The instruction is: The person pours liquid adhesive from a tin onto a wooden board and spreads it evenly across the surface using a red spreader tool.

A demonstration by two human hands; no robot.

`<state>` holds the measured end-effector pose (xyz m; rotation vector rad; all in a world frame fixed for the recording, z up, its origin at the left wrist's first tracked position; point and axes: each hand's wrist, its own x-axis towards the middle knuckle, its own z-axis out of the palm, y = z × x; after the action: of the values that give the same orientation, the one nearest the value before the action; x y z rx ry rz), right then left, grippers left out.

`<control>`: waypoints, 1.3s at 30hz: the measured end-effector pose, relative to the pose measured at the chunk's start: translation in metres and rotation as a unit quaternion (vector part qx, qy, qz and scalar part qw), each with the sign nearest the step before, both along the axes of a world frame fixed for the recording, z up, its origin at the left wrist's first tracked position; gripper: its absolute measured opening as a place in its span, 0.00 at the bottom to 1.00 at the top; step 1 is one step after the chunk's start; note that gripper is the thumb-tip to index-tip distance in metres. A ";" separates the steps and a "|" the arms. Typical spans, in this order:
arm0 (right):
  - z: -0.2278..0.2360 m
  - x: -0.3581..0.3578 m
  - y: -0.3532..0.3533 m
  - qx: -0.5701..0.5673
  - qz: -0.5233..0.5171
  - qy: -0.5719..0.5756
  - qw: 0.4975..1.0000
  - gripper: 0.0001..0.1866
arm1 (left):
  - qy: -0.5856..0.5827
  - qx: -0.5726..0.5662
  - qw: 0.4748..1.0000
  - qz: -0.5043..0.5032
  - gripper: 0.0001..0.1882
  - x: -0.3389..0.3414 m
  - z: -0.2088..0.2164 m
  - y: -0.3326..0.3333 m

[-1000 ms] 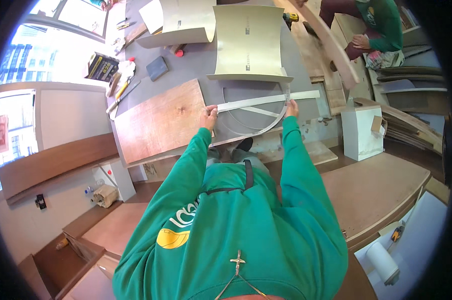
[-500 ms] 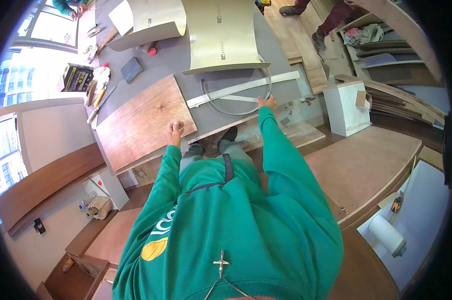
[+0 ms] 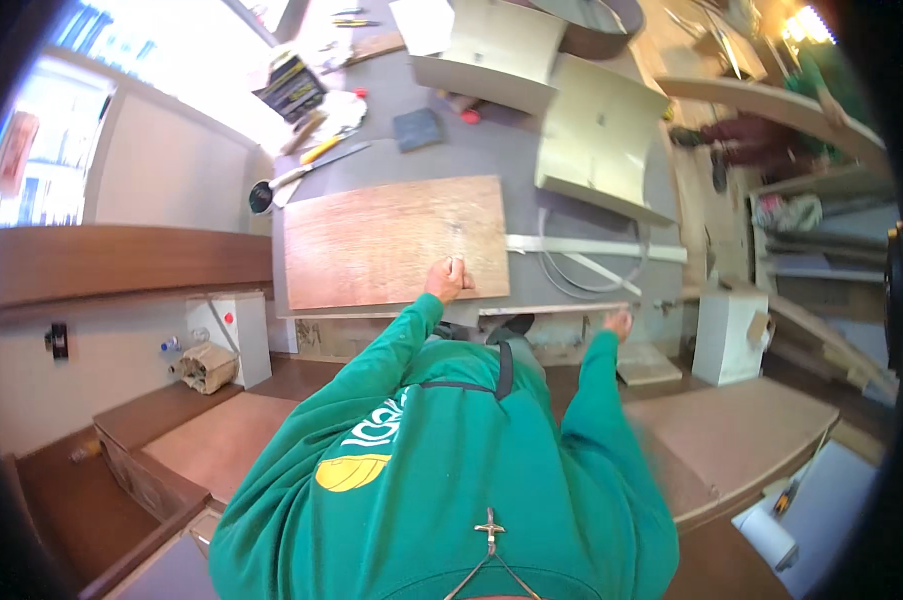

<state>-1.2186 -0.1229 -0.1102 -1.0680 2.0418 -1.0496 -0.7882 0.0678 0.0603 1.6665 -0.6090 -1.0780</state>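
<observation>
A rectangular reddish plywood board point(image 3: 386, 235) lies flat on the grey worktable. My left hand point(image 3: 450, 278) is at its near right part, fingers curled; whatever they may hold is hidden. Beyond the front table edge, my right hand point(image 3: 618, 322) hangs low and blurred, its fingers unclear. A looped pale edging strip point(image 3: 576, 289) lies on the table just beyond it. Under the loop run flat white strips point(image 3: 661, 251). Farther back sits a curved cream sheet point(image 3: 596, 140), and left of it another curved cream sheet point(image 3: 496, 60).
A blue-grey block point(image 3: 416, 130) lies behind the board. A knife with a long blade point(image 3: 321, 172), a yellow-handled tool point(image 3: 321, 148) and a dark box point(image 3: 291, 88) sit at the left. A white box point(image 3: 728, 337) stands off the right end. Another person point(image 3: 771, 140) is at the far right.
The view has swung, so the table appears shifted right and turned. My right hand has come off the looped strip and now lies nearer me. My left hand stays at the board.
</observation>
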 end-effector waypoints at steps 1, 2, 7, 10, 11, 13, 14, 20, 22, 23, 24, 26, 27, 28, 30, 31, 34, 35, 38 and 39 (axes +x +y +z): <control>0.000 0.046 0.046 0.040 -0.067 -0.177 0.981 0.19 | 0.013 0.023 0.999 0.030 0.21 0.030 0.002 0.037; -0.010 0.004 0.052 0.037 -0.032 -0.084 0.995 0.17 | 0.064 -0.008 0.998 0.017 0.20 0.033 0.003 0.024; -0.010 0.086 0.200 0.168 -0.089 -0.152 0.970 0.11 | 0.182 -0.028 0.975 0.121 0.17 0.098 -0.002 0.111; -0.010 0.097 0.219 0.217 -0.034 -0.104 0.970 0.11 | -0.073 -0.003 0.997 0.019 0.12 0.145 -0.031 0.161; -0.020 0.104 0.208 0.188 -0.009 -0.114 0.976 0.13 | -0.001 -0.030 0.998 0.055 0.10 0.163 -0.053 0.181; 0.007 0.120 0.216 0.260 0.022 -0.104 0.960 0.15 | 0.097 0.005 0.972 0.213 0.13 0.153 -0.037 0.206; 0.015 0.132 0.212 0.256 0.060 -0.115 0.958 0.18 | 0.061 0.015 0.976 0.208 0.13 0.160 -0.033 0.220; 0.025 0.139 0.152 0.141 0.114 -0.107 0.978 0.16 | 0.124 -0.007 0.964 0.235 0.15 0.147 0.003 0.181; 0.038 0.154 0.141 0.122 0.118 -0.128 0.977 0.16 | 0.157 -0.007 0.956 0.248 0.17 0.137 0.011 0.165; 0.041 0.147 0.129 0.099 0.112 -0.132 0.980 0.17 | 0.174 -0.029 0.959 0.221 0.18 0.128 0.015 0.146; 0.042 0.135 0.118 0.077 0.105 -0.135 0.982 0.17 | 0.193 -0.048 0.961 0.194 0.19 0.116 0.027 0.124; 0.062 0.157 0.115 0.093 0.153 -0.154 0.972 0.18 | 0.223 -0.105 0.957 0.151 0.21 0.106 0.060 0.109; 0.077 0.171 0.115 0.104 0.178 -0.164 0.965 0.19 | 0.246 -0.148 0.950 0.121 0.22 0.100 0.080 0.104; 0.091 0.189 0.115 0.066 0.177 -0.193 0.963 0.19 | 0.241 -0.174 0.952 0.076 0.22 0.093 0.105 0.098; 0.122 0.216 0.122 0.046 0.204 -0.216 0.954 0.19 | 0.224 -0.187 0.956 0.003 0.21 0.074 0.135 0.096; 0.138 0.227 0.124 0.056 0.233 -0.216 0.947 0.19 | 0.209 -0.182 0.960 -0.029 0.20 0.067 0.144 0.096; 0.140 0.221 0.120 0.065 0.261 -0.209 0.940 0.18 | 0.255 -0.128 0.956 -0.064 0.18 0.034 0.168 0.092; 0.137 0.218 0.117 0.068 0.264 -0.209 0.939 0.18 | 0.281 -0.103 0.952 -0.062 0.17 0.028 0.171 0.095; 0.116 0.202 0.115 0.091 0.243 -0.219 0.941 0.18 | 0.180 -0.074 0.981 -0.021 0.16 0.030 0.133 0.125; 0.114 0.199 0.118 0.110 0.234 -0.219 0.941 0.19 | 0.180 -0.058 0.982 0.015 0.16 0.035 0.116 0.144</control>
<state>-1.0201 -0.0048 0.0036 -1.0230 1.4147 -0.7113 -0.7535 0.2113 0.1762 1.3336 -0.4015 -1.2603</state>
